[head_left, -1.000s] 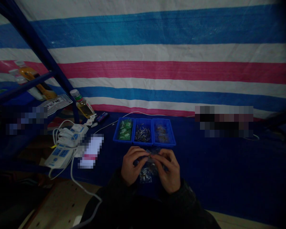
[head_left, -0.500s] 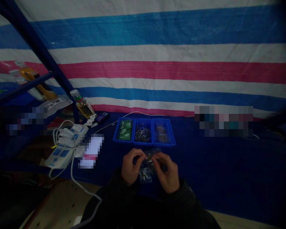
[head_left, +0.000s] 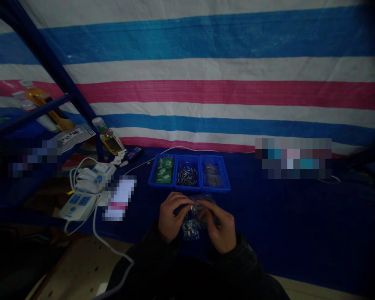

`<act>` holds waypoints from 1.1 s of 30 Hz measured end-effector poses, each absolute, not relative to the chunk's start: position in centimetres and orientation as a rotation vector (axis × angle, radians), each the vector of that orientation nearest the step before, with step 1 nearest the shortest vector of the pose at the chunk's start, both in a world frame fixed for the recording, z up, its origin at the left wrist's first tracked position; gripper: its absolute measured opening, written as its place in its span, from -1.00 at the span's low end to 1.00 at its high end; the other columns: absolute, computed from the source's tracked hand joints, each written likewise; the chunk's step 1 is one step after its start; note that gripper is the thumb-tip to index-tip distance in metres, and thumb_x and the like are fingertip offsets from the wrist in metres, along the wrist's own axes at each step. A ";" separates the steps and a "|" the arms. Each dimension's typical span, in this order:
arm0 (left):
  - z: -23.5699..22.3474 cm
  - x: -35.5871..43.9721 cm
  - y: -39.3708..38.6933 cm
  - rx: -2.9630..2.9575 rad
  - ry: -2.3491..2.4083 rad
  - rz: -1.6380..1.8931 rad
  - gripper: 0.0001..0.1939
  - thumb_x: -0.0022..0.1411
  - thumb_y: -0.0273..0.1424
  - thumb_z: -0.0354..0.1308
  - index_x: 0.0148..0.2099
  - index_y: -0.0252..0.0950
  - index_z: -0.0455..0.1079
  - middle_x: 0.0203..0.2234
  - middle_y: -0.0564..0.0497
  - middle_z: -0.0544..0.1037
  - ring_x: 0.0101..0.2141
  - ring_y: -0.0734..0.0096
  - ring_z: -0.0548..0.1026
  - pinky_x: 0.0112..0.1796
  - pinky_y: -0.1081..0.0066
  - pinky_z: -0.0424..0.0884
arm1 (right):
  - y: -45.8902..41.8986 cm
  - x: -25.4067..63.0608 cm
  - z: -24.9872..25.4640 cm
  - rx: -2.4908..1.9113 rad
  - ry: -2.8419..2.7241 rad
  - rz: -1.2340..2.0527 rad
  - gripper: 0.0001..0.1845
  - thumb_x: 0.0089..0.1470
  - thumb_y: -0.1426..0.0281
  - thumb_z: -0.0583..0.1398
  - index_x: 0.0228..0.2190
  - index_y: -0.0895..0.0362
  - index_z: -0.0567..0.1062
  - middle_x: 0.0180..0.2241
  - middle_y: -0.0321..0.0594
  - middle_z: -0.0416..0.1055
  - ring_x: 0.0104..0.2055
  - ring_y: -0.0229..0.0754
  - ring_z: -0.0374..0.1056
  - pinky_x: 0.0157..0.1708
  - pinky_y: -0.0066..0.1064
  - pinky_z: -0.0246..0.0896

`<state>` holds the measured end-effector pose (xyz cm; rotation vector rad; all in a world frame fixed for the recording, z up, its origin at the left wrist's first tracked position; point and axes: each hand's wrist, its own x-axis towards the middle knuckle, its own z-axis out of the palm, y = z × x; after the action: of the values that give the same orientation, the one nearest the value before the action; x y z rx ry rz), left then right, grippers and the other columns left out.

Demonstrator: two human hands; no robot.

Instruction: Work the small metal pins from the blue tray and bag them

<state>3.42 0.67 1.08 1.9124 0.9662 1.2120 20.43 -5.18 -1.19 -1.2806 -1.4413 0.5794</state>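
My left hand [head_left: 172,216] pinches one side of a small clear plastic bag [head_left: 197,213], thumb against fingertips. At the bag's other side, my right hand [head_left: 221,227] has its fingers closed on the plastic too. The fingertips almost meet at the bag's top; its contents are too dim to name. Just below, between the wrists, lies another clear bag [head_left: 190,230] with small shiny pieces inside. Beyond the hands stand three joined blue bins: the left bin [head_left: 151,181] has green packets, the middle bin [head_left: 187,188] loose metal pins or screws, the right bin [head_left: 226,181] small clear packets.
To the left lie a white power strip [head_left: 78,206] with cables and a blurred-out phone-like object [head_left: 120,200]. A bottle [head_left: 111,139] leans behind them near a blue frame post [head_left: 81,104]. A striped tarp [head_left: 206,91] hangs behind the blue table [head_left: 293,225].
My fingertips have come closer together at the bag's top edge, and the right thumb and fingers have shifted slightly. The bins and other things stay where they were.
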 end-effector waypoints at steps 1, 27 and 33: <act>1.2 3.4 0.7 1.915 0.972 1.217 -0.90 0.30 -0.42 0.24 -0.22 -0.25 0.61 -0.32 -0.09 0.63 -0.19 0.22 0.53 -0.13 0.23 0.46 | -5.2 20.5 -1.2 -1.275 -1.451 0.591 -0.67 0.29 0.46 0.05 -0.04 0.06 0.55 -0.44 -0.27 0.54 -0.41 -0.17 0.50 -0.28 -0.33 0.43; 0.9 3.4 -0.1 1.797 1.120 1.174 -0.93 0.33 -0.40 0.19 -0.20 -0.29 0.44 -0.43 0.03 0.59 -0.36 0.38 0.58 -0.21 0.40 0.43 | -5.3 20.2 -0.5 -1.294 -1.345 0.536 -0.85 0.28 0.38 0.14 -0.23 0.09 0.53 -0.34 -0.20 0.55 -0.43 -0.21 0.45 -0.36 -0.37 0.38; 0.4 2.4 0.5 1.808 1.220 1.142 -0.90 0.37 -0.40 0.14 -0.09 -0.28 0.42 -0.40 0.04 0.59 -0.34 0.38 0.58 -0.18 0.39 0.44 | -5.7 21.2 -0.3 -1.253 -1.425 0.530 -0.64 0.33 0.32 0.07 -0.41 0.13 0.58 -0.45 -0.19 0.55 -0.44 -0.17 0.48 -0.41 -0.39 0.34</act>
<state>2.39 0.53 0.37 1.8079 1.2195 1.1418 21.16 -5.66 -0.33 -1.2534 -1.4245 0.5304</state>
